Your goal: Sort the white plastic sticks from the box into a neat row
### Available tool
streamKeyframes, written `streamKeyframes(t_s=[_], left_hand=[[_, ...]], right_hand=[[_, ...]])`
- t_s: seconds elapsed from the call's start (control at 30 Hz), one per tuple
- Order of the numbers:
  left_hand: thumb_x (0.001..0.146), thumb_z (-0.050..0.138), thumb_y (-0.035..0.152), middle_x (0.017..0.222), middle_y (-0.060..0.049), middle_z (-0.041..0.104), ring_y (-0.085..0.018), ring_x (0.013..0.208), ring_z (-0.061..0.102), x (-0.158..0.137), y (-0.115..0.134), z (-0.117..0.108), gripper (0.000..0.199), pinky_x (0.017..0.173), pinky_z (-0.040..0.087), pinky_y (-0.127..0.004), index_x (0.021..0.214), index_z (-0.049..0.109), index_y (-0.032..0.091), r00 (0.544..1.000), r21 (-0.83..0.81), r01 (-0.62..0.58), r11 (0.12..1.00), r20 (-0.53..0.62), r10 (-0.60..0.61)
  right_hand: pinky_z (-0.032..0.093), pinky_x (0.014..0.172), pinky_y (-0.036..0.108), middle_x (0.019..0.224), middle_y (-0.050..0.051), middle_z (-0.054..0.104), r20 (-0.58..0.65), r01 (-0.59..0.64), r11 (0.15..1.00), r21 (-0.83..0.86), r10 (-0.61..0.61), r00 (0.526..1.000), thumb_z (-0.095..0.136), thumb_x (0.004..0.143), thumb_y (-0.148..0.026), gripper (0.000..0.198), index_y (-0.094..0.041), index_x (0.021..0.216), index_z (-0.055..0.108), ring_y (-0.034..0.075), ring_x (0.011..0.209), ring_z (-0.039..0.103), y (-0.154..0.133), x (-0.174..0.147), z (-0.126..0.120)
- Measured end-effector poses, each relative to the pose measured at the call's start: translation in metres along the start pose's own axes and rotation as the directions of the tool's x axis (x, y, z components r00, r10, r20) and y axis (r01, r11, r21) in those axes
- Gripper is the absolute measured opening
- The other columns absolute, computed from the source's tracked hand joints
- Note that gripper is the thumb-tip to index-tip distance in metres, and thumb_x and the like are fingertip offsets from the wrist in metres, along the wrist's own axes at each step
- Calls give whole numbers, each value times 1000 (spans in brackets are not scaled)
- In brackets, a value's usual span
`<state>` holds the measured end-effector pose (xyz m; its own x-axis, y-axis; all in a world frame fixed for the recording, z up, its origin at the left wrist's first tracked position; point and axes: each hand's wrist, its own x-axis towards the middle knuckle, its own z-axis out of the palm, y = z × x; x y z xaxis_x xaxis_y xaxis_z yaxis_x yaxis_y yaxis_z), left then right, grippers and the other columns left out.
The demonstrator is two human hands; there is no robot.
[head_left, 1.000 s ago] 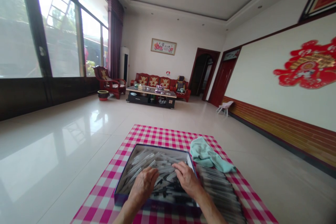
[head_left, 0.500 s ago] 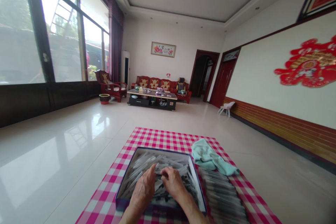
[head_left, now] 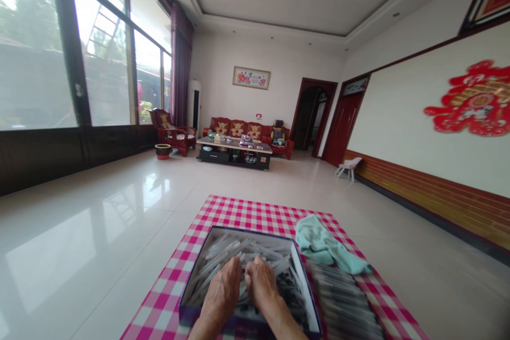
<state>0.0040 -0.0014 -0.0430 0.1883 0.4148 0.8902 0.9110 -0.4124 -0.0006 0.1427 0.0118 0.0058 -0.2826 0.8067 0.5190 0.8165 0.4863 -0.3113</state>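
A shallow dark-blue box (head_left: 306, 279) with pale inner walls lies close in front of me. It is filled with clear plastic tubes like pen barrels (head_left: 223, 251) and small black pieces (head_left: 287, 288). Over the middle of the box, my left hand (head_left: 223, 288) is closed, fingers curled inward. Close beside it is my right hand (head_left: 261, 282), also closed, its fingertips facing the left ones. Whatever they pinch is hidden behind the fingers. To the box's right lies a row of slim dark-and-clear sticks that look like pens (head_left: 346, 303), blurred.
A pink-and-white checked cloth (head_left: 159, 297) covers the table. A mint-green towel (head_left: 324, 244) lies crumpled at the right, above the row of pens. Farther off stand a coffee table (head_left: 235, 153), a red wooden sofa (head_left: 229, 126) and a small chair (head_left: 349, 167).
My fingers have curled in more; the right hand's raised, partly open fingers are now folded down beside the left. The whole view has shifted slightly, with the scene lower and further right.
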Motion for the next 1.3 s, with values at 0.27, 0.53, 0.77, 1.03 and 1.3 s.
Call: streamKeyframes(t_s=[0.27, 0.53, 0.77, 1.03, 1.3], left_hand=[[97, 34, 25, 93, -6, 74, -15, 70, 70, 20, 3, -12, 34, 64, 56, -23, 129, 47, 20, 946, -301, 242, 922, 284, -156], [96, 36, 16, 108, -10, 69, -19, 92, 69, 2, -1, -5, 36, 77, 58, -30, 130, 47, 18, 996, -181, 49, 982, 83, -35], [93, 34, 11, 104, -10, 69, -19, 91, 69, 9, 1, -10, 39, 75, 59, -31, 131, 42, 19, 999, -302, 24, 953, 30, -15], [93, 37, 12, 106, -10, 69, -21, 93, 69, 10, 2, -11, 38, 76, 60, -34, 129, 43, 20, 999, -337, 40, 941, 9, -39], [95, 34, 20, 109, -8, 69, -20, 101, 66, 10, 3, -13, 34, 85, 57, -38, 126, 49, 24, 988, -415, 141, 899, 117, -101]], right_hand=[[47, 68, 28, 79, 5, 66, -231, -106, 963, 248, 165, 959, 46, 88, -28, 17, -20, 82, 59, 19, 72, 63, -6, 19, -68], [55, 68, 31, 81, 9, 72, -265, -184, 625, 758, 554, 789, 58, 78, -53, 35, -19, 84, 59, 24, 74, 69, 7, 13, -75], [55, 76, 33, 85, 9, 71, -203, -173, 567, 805, 538, 818, 56, 80, -52, 33, -20, 87, 57, 24, 82, 69, 5, 11, -65], [55, 71, 31, 81, 8, 70, -181, -192, 559, 806, 543, 820, 57, 79, -49, 31, -19, 83, 59, 22, 77, 68, 2, 12, -61], [54, 60, 29, 75, 4, 70, -95, -282, 414, 865, 687, 720, 63, 72, -48, 33, -19, 86, 59, 21, 69, 67, 22, 16, -44]])
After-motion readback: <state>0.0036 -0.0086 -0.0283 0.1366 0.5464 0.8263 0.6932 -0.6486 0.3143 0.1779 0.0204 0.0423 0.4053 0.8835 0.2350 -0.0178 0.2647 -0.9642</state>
